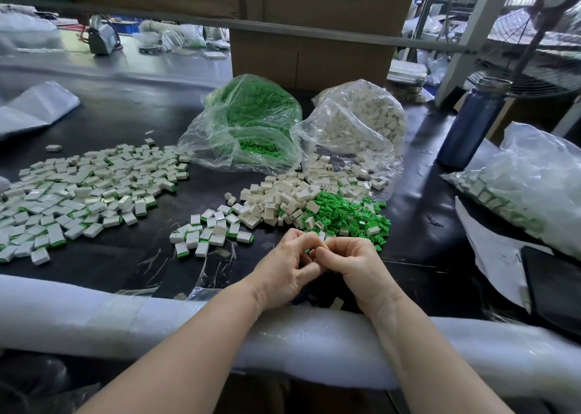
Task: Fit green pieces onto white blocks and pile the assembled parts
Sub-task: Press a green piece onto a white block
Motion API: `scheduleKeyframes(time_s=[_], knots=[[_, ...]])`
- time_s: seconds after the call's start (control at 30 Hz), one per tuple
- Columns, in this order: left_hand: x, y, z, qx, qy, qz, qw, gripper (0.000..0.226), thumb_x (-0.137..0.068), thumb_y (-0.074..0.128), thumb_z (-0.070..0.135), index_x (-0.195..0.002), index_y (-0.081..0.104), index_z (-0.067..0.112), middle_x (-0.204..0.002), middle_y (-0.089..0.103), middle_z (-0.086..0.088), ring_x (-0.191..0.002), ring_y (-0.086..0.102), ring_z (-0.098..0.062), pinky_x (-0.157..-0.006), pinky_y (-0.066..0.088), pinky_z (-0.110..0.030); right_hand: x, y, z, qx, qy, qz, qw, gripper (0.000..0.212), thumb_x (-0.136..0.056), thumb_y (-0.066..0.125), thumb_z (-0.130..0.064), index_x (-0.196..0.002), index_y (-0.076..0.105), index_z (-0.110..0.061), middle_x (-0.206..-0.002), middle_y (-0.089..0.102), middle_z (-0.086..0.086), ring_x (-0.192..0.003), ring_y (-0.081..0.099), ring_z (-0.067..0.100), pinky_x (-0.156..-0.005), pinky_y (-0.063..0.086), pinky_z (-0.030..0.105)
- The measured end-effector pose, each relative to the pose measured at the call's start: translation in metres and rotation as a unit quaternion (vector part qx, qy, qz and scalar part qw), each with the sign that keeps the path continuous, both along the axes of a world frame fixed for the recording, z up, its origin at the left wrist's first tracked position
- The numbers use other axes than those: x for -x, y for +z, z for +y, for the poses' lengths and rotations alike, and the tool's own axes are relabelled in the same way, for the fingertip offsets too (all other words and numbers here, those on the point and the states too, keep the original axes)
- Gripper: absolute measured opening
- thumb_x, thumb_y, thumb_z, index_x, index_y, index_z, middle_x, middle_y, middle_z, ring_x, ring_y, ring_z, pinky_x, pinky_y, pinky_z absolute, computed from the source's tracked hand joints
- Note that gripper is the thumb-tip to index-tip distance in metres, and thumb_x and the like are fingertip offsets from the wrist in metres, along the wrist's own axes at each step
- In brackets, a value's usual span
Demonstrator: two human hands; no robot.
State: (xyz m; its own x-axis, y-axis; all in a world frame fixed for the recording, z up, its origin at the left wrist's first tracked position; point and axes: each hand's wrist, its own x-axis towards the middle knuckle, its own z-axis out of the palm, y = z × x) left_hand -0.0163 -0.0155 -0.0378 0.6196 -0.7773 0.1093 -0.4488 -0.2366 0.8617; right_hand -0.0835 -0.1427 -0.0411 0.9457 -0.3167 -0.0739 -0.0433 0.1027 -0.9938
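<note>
You are working just in front of the heap of loose green pieces (349, 215), with both hands meeting close together above the black table (125, 266). Your left hand (289, 269) and right hand (355, 269) are each curling their fingers around something small; a sliver of white block (323, 236) and a trace of green are showing between the fingertips, so you are pinching one of each. That suggests you are pressing a green piece onto its block, though whether it is seated yet is hidden by your fingers.

Beside the green heap, to its left, the loose white blocks (276, 199) are waiting. Further left of it, a small cluster of assembled parts (207, 234) is lying, and well beyond that the big spread of finished parts (78, 190).

Next, you are probably going to need a firm squeeze until the two halves sit flush, then a drop onto the small cluster left of the green heap.
</note>
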Motion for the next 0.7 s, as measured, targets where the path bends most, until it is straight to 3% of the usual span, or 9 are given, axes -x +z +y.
scheduleKeyframes(time_s=[0.17, 0.4, 0.7], knots=[[-0.0017, -0.0010, -0.0007, 0.009, 0.006, 0.011, 1.000, 0.023, -0.088, 0.055, 0.007, -0.088, 0.053, 0.029, -0.106, 0.044, -0.008, -0.090, 0.053, -0.025, -0.085, 0.046, -0.027, 0.0002, 0.0005, 0.0013, -0.011, 0.006, -0.016, 1.000, 0.015, -0.083, 0.063, -0.002, -0.070, 0.070, -0.004, -0.063, 0.063, 0.011, -0.061, 0.058, 0.022, -0.062, 0.049, 0.031], [-0.0010, -0.0014, -0.0003, 0.010, -0.002, 0.013, 1.000, 0.029, -0.088, 0.056, 0.006, -0.084, 0.052, 0.035, -0.105, 0.044, -0.004, -0.083, 0.049, -0.014, -0.082, 0.044, -0.024, -0.0003, -0.0013, -0.0004, 0.003, 0.010, -0.013, 1.000, 0.018, -0.084, 0.062, 0.000, -0.068, 0.069, -0.005, -0.062, 0.063, 0.012, -0.058, 0.058, 0.021, -0.061, 0.048, 0.031], [-0.0005, -0.0012, 0.0002, -0.001, -0.004, 0.010, 1.000, 0.029, -0.088, 0.056, 0.010, -0.082, 0.051, 0.039, -0.103, 0.043, 0.000, -0.087, 0.051, -0.018, -0.087, 0.047, -0.035, 0.0004, -0.0004, -0.0008, 0.007, 0.000, -0.005, 1.000, 0.012, -0.083, 0.061, 0.002, -0.072, 0.066, 0.004, -0.066, 0.061, 0.016, -0.063, 0.055, 0.025, -0.065, 0.046, 0.035]])
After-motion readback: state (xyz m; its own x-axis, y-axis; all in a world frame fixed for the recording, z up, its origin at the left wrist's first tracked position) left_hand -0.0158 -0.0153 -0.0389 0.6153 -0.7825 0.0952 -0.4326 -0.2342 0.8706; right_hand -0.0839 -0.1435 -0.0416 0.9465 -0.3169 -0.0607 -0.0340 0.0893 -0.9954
